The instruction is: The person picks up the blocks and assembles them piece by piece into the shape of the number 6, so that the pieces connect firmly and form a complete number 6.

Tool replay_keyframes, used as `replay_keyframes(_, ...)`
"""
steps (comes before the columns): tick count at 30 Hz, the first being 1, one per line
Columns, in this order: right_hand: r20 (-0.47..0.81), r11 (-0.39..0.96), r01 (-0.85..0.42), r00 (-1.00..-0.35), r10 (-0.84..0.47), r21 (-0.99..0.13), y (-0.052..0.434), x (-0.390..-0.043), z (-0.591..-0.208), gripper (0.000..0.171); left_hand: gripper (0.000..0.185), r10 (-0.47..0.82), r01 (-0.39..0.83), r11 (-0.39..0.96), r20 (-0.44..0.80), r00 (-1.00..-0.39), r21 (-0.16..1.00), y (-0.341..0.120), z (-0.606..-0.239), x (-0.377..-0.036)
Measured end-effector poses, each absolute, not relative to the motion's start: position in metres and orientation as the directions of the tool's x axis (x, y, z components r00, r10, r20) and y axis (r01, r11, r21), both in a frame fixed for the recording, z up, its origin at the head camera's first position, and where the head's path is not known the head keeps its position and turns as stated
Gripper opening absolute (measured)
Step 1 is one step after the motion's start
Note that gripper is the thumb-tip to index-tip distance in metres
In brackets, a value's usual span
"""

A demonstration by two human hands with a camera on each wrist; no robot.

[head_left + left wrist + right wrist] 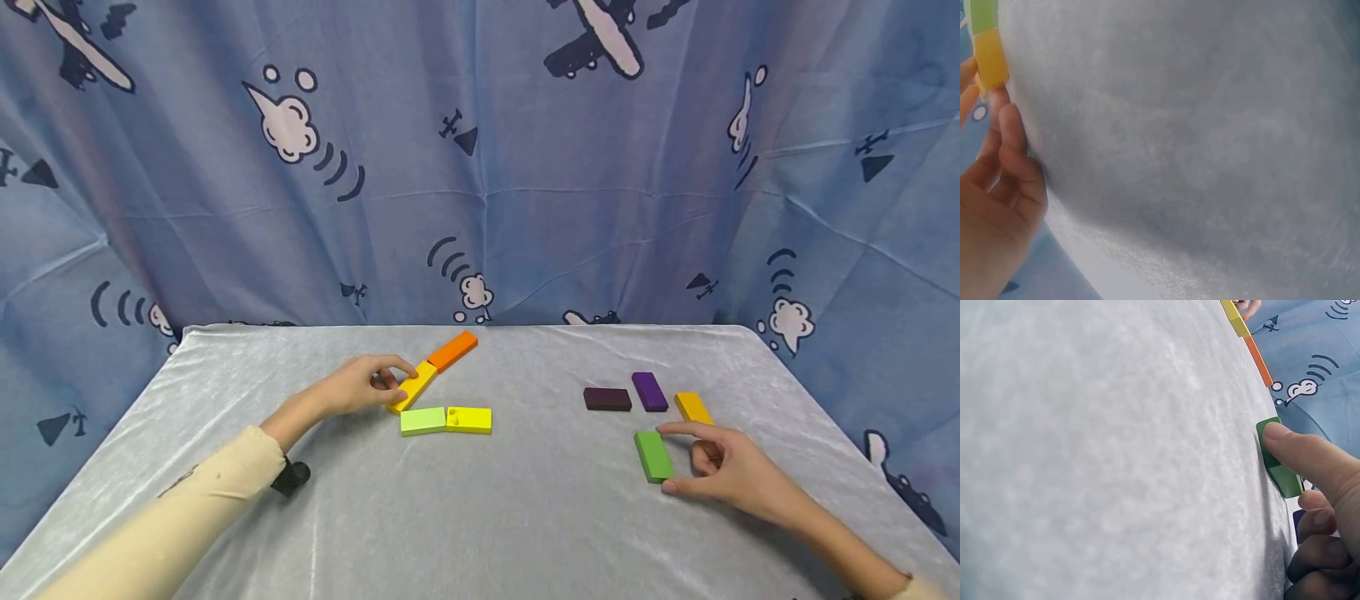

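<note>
On the left of the head view, the thumb and index finger of my left hand (360, 385) pinch a golden-yellow block (422, 382). An orange block (453, 351) touches its far end, and a light green block (423, 422) lies by its near end. Joined end to end with the light green one is a bright yellow block (469, 420). Over at the right, my right hand (738, 471) holds a green block (654, 456) between thumb and index finger, its other fingers curled in. The right wrist view shows the thumb pressed on the green block's end (1263, 440).
Beyond the right hand lie a dark brown block (607, 400), a purple block (649, 392) and a yellow-orange block (693, 407), partly covered by that hand. A pale grey cloth (525, 517) covers the table. A blue patterned curtain (570, 233) hangs behind and at both sides.
</note>
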State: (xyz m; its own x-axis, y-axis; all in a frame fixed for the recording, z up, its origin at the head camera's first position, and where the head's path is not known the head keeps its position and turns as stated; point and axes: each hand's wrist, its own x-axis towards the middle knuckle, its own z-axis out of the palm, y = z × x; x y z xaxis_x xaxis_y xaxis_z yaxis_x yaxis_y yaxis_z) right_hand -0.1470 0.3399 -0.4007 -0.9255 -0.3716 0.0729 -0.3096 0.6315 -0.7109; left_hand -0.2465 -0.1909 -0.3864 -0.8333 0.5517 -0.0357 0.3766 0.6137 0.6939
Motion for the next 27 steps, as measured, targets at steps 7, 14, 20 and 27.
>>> replay_keyframes(7,0.084,0.601,-0.325,-0.916,-0.393,-0.73,0.338,-0.148,-0.399,0.055,0.033,0.541,0.366,0.636,-0.054,-0.84,0.679,-0.19,-0.387,-0.247)
replay_keyframes(14,0.067,0.611,-0.305,-0.922,-0.381,-0.73,0.338,-0.147,-0.399,0.053,0.032,0.534,0.354,0.64,-0.063,-0.843,0.682,-0.189,-0.387,-0.247)
replay_keyframes(20,0.068,0.64,-0.29,-0.935,-0.348,-0.712,0.336,-0.148,-0.397,0.053,0.032,0.543,0.364,0.633,-0.056,-0.838,0.683,-0.19,-0.387,-0.247)
replay_keyframes(27,0.115,0.643,-0.314,-0.936,-0.333,-0.698,0.329,-0.149,-0.396,0.055,0.033,0.547,0.365,0.629,-0.058,-0.835,0.686,-0.191,-0.386,-0.247)
